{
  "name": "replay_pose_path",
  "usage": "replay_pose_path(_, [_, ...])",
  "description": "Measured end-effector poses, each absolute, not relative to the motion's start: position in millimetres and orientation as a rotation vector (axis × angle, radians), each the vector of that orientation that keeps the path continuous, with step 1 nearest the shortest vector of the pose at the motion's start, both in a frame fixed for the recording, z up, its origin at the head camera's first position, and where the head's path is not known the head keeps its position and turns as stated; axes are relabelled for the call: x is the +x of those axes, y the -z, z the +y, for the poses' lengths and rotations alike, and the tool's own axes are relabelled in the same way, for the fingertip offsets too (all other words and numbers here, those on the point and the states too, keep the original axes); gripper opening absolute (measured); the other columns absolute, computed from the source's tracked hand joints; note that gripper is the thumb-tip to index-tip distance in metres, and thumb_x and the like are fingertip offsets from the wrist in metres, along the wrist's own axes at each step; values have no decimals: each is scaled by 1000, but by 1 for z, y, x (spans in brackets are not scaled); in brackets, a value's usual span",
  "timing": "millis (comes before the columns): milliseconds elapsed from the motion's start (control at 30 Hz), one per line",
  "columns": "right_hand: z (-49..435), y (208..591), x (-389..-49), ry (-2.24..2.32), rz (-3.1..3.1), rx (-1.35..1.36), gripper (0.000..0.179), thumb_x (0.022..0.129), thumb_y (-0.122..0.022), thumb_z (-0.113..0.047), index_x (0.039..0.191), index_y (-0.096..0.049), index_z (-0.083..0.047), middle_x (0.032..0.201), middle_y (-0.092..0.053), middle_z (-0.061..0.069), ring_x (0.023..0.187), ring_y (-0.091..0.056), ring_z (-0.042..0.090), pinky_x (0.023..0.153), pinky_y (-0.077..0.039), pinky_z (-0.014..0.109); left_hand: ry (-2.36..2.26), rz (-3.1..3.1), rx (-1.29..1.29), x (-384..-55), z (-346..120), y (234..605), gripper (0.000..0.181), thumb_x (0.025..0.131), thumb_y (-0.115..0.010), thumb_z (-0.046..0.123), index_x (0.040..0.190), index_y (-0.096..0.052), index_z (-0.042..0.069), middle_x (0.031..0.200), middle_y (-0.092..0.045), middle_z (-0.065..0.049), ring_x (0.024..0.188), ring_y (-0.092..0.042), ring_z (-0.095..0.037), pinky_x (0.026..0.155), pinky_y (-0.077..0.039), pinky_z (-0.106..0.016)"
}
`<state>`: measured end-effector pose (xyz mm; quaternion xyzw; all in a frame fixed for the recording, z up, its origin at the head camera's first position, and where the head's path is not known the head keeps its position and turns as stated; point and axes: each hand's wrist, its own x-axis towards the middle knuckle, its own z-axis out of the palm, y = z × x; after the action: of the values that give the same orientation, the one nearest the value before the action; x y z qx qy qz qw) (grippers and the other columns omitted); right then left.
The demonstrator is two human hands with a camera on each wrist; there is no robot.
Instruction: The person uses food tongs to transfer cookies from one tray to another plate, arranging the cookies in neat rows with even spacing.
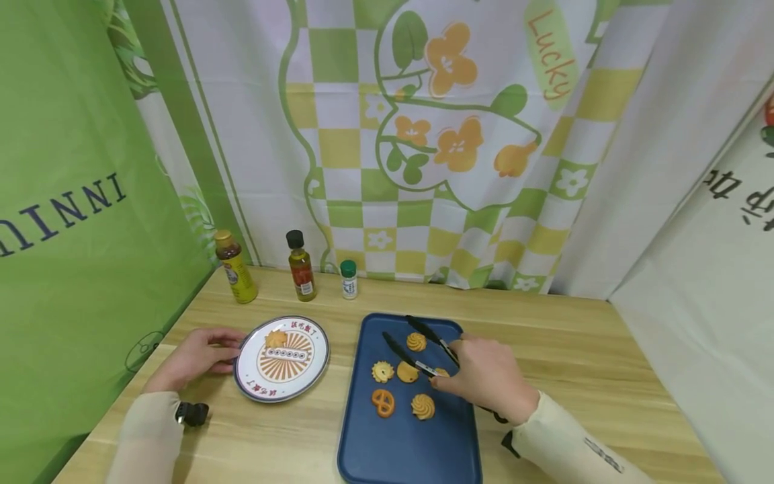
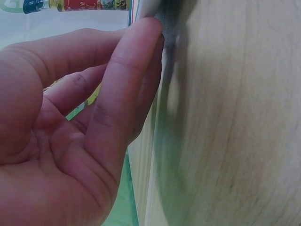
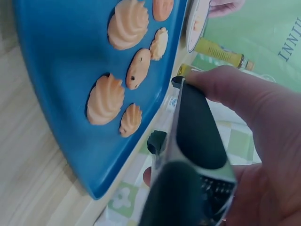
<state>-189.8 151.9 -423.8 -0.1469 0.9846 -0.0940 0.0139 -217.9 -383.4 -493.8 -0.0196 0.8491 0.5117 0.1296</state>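
Note:
At the left of the table, my left hand (image 1: 202,356) holds the left rim of a white patterned plate (image 1: 305,383) between thumb and fingers. One scalloped, flower-shaped cookie (image 1: 276,338) lies on the plate. My right hand (image 1: 486,376) grips black-and-silver tongs (image 1: 417,363) over a blue tray (image 1: 405,450). The tongs' arms are spread apart, with nothing between their tips, on either side of a swirl cookie (image 1: 416,341). On the tray also lie a pretzel (image 1: 383,402), another swirl cookie (image 1: 422,407), a flower-shaped cookie (image 1: 382,372) and a round cookie (image 1: 408,372); another is partly hidden by my hand.
Along the table's back edge stand a yellow-labelled bottle (image 1: 242,279), a dark-capped oil bottle (image 1: 302,269) and a small green-capped shaker (image 1: 349,281). Behind the table hangs a checked, flowered curtain (image 1: 387,222); a green cloth (image 1: 72,269) hangs at the left.

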Motion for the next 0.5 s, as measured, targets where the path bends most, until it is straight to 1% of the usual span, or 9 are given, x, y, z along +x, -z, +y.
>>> replay_pose_path(67, [156, 423, -189, 301, 3056, -440, 67, 79, -97, -60, 119, -85, -7, 96, -80, 7, 64, -63, 16, 44, -45, 31, -1482, 2472, -49, -219, -383, 494, 43, 109, -60, -6, 150, -55, -18, 134, -67, -37, 101, -76, -18, 85, -74, -32])
replay_pose_path(100, [158, 422, -190, 310, 3050, -436, 62, 79, -96, -61, 111, -85, -8, 88, -76, 5, 62, -58, 15, 44, -42, 30, -1478, 2474, -44, -219, -383, 493, 43, 109, -59, -6, 150, -54, -19, 135, -67, -37, 101, -76, -18, 85, -74, -32])
replay_pose_path(133, [160, 422, -190, 318, 3044, -428, 62, 80, -96, -60, 110, -85, -8, 84, -73, 3, 60, -56, 15, 44, -40, 30, -1475, 2477, -44, -219, -383, 493, 43, 110, -59, -6, 150, -54, -19, 135, -66, -38, 101, -76, -18, 85, -74, -32])
replay_pose_path(200, [163, 422, -190, 335, 3032, -413, 60, 80, -97, -58, 111, -85, -7, 84, -74, 4, 58, -54, 15, 44, -37, 29, -1468, 2480, -38, -220, -384, 493, 43, 110, -59, -6, 151, -54, -19, 137, -65, -40, 102, -75, -19, 85, -74, -32])
replay_pose_path(267, [167, 422, -189, 336, 3035, -417, 60, 80, -97, -55, 112, -86, -6, 94, -79, 7, 58, -53, 14, 45, -36, 28, -1468, 2480, -38, -220, -383, 493, 43, 110, -58, -6, 151, -54, -19, 137, -65, -40, 102, -75, -19, 85, -74, -32])
replay_pose_path(300, [168, 423, -189, 339, 3034, -415, 59, 80, -98, -54, 111, -86, -5, 91, -77, 6, 57, -52, 14, 46, -33, 28, -1469, 2478, -39, -220, -383, 493, 43, 110, -58, -6, 151, -53, -19, 137, -65, -40, 103, -75, -19, 85, -74, -32])
replay_pose_path(333, [170, 423, -189, 332, 3035, -415, 62, 79, -98, -52, 117, -86, -5, 93, -79, 6, 57, -53, 14, 45, -34, 28, -1470, 2476, -41, -220, -384, 494, 43, 110, -58, -7, 151, -53, -19, 137, -65, -40, 103, -76, -19, 85, -74, -32])
replay_pose_path(433, [174, 425, -189, 321, 3031, -427, 57, 79, -99, -50, 112, -87, -4, 80, -72, 1, 56, -47, 13, 47, -28, 27, -1472, 2475, -44, -220, -384, 493, 43, 110, -58, -7, 151, -53, -19, 136, -65, -39, 103, -76, -19, 85, -74, -32])
replay_pose_path(500, [176, 426, -189, 319, 3021, -424, 53, 79, -99, -49, 108, -87, -6, 69, -61, -2, 54, -43, 13, 48, -24, 28, -1474, 2471, -46, -220, -384, 493, 43, 110, -59, -7, 151, -53, -19, 136, -66, -39, 102, -76, -19, 85, -74, -32])
